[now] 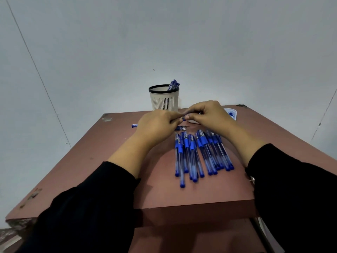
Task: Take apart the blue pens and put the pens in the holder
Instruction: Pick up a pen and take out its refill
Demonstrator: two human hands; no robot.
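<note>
Head view: you are gripping one pen (183, 117) between both hands.
Left hand (156, 127): pinching its left end.
Right hand (209, 114): pinching its right end.
Axis: running left-right; holder (164, 99) lying just beyond.

holder (163, 99) at table (109, 161) back | pens (200, 154) before it, right of centre

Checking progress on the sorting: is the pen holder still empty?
Not empty. Blue pen tops stick up past the rim of the pen holder, leaning to its right side. How many cannot be told.
</note>
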